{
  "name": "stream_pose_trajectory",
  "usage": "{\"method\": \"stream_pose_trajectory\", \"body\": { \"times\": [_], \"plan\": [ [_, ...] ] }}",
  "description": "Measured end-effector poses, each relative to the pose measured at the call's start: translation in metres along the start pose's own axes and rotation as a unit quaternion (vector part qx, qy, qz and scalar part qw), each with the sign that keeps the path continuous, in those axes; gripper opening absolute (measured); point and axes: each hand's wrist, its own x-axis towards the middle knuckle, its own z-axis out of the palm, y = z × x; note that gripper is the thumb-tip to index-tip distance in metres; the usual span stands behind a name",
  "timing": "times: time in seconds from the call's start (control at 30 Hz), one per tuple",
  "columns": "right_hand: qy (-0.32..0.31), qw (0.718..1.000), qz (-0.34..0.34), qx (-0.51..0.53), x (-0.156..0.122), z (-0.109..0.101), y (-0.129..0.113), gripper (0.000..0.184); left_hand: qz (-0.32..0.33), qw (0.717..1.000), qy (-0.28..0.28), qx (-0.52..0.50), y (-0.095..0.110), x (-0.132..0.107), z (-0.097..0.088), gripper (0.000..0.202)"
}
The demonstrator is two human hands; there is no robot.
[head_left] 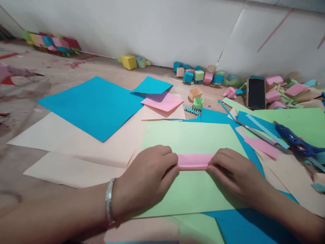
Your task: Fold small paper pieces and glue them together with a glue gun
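A narrow folded pink paper strip (195,161) lies on a light green sheet (189,137) in front of me. My left hand (147,178), with a silver bangle on its wrist, has its fingers curled and pressed onto the strip's left end. The strip's right end is pinched flat under the bent fingers of my right hand (235,176). Only the middle of the strip shows between the two hands.
A large blue sheet (93,105), cream sheets (68,139) and a pink folded square (162,101) lie to the left. Scissors (256,134) and a blue glue gun (296,140) rest at right. A phone (256,93) and several small paper boxes (198,76) line the wall.
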Motion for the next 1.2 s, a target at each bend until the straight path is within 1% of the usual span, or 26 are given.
{"method": "stream_pose_trajectory", "body": {
  "times": [0.1, 0.3, 0.5, 0.67, 0.77, 0.9, 1.13, 1.2],
  "plan": [
    [0.005, 1.000, 0.014, -0.006, 0.0007, 0.0016, -0.0008, 0.022, -0.006, 1.000, 0.000, 0.013, 0.0014, 0.0002, 0.0013, 0.030],
    [0.014, 0.998, 0.062, -0.017, 0.0004, 0.0023, -0.0028, 0.025, 0.000, 0.999, 0.008, 0.036, 0.0037, 0.0012, 0.0031, 0.031],
    [0.010, 0.997, 0.060, -0.039, 0.0007, 0.0028, -0.0031, 0.025, -0.019, 0.998, 0.023, 0.051, 0.0049, 0.0034, 0.0059, 0.033],
    [0.016, 0.997, 0.070, -0.034, -0.0007, 0.0038, -0.0032, 0.024, -0.013, 0.998, 0.033, 0.060, 0.0056, 0.0040, 0.0070, 0.034],
    [0.021, 0.996, 0.075, -0.033, -0.0007, 0.0044, -0.0040, 0.025, -0.020, 0.998, 0.027, 0.058, 0.0057, 0.0045, 0.0072, 0.034],
    [0.014, 0.997, 0.075, -0.032, 0.0003, 0.0041, -0.0052, 0.024, -0.031, 0.998, 0.016, 0.056, 0.0056, 0.0057, 0.0068, 0.035],
    [0.016, 0.996, 0.080, -0.023, 0.0007, 0.0021, -0.0069, 0.023, -0.042, 0.997, 0.015, 0.062, 0.0071, 0.0072, 0.0052, 0.034],
    [0.006, 0.996, 0.086, -0.030, 0.0011, 0.0018, -0.0071, 0.021, -0.044, 0.997, 0.010, 0.067, 0.0080, 0.0074, 0.0039, 0.032]
  ]
}}
